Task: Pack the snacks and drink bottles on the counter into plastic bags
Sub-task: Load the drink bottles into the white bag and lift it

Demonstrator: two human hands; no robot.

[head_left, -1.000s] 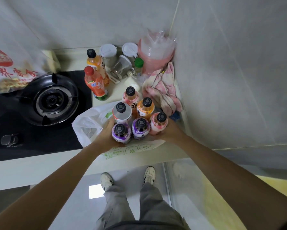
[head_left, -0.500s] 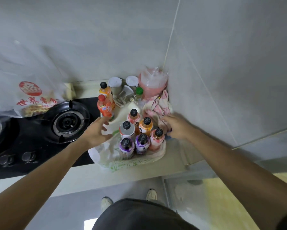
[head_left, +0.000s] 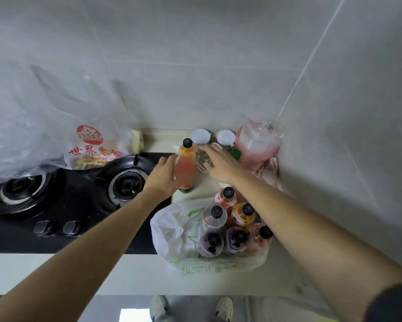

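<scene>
Two hands reach toward the back of the tabletop (head_left: 209, 184), just above the frame's centre. The left hand (head_left: 164, 176) wraps its fingers round the red drink bottle (head_left: 185, 171), which is motion-blurred. The right hand (head_left: 221, 166) stretches with loosely spread fingers over the clear cups (head_left: 203, 159) just behind it, holding nothing that can be seen. Just behind the red bottle stands the orange drink bottle (head_left: 188, 148) with its black cap. Six more small bottles (head_left: 232, 225) stand upright and close together on the white plastic bag (head_left: 176, 231) at lower centre.

Risk looks highest at the back cluster. These bottles are smooth, slim, tapered plastic, so a one-handed grasp low on the red one could slip, or a brush from either hand could knock the orange one over toward the gas hob (head_left: 123, 184) on its left. The right forearm crosses directly above the six capped bottles; dropping it could topple them like skittles, since they stand on thin, crinkled film rather than in a drawn-up bag. That film is soft and slack, and may fold under a bottle set down on it. At far left a large translucent bag (head_left: 91, 145) with red printing holds what seems to be snacks, not clearly readable.
</scene>
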